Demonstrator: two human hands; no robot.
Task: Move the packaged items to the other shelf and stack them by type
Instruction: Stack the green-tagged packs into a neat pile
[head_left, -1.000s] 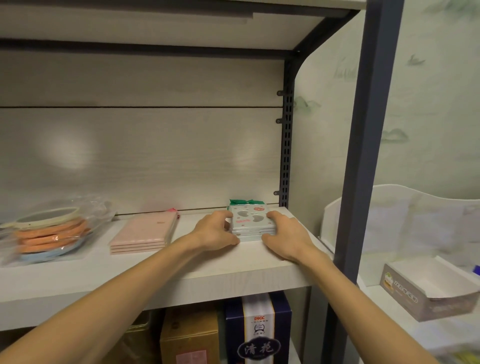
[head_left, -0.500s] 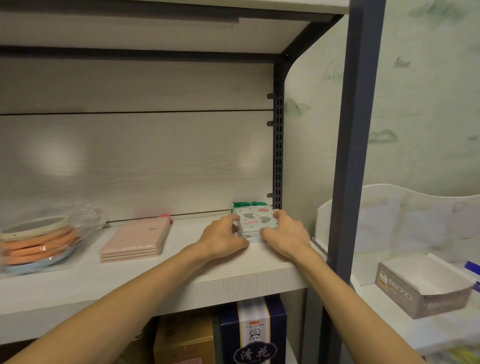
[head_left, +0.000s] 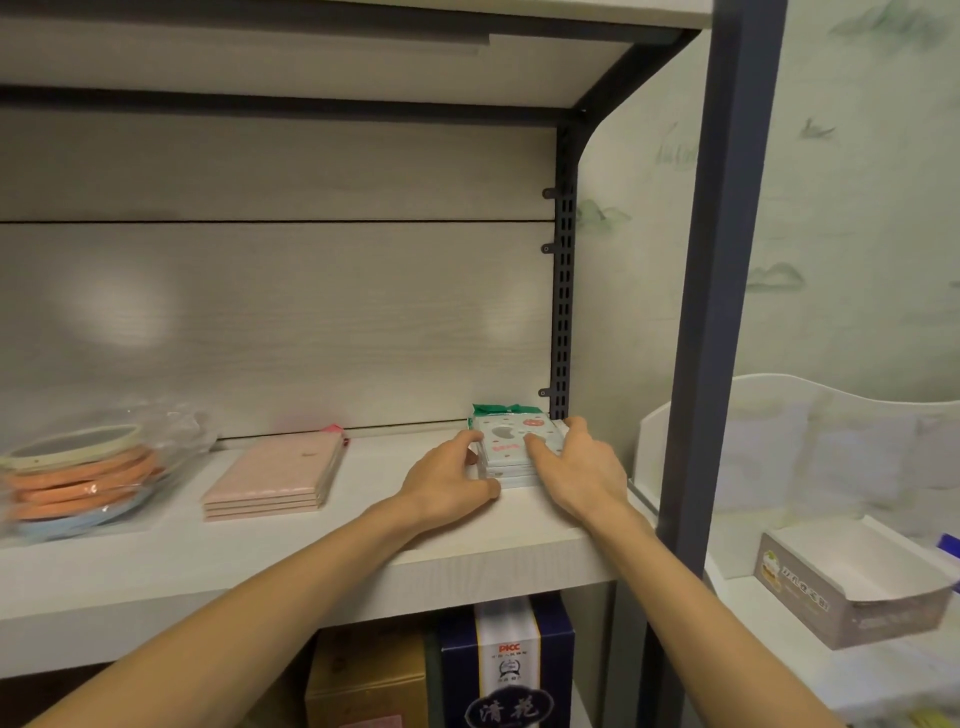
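Both hands squared the pale-green packet stack (head_left: 511, 451) on the shelf (head_left: 363, 519). The left hand (head_left: 447, 480) and right hand (head_left: 579, 470) pressed its sides, fingers curled. Next probably called for letting go gently.

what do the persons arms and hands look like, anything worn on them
Both forearms are bare from the frame's bottom edge to the wrists: no sleeves reach into view. The left hand and right hand wear no gloves, and no rings, watch, bracelets or markings show. Fingernails look short and unpainted, though blur limits detail.
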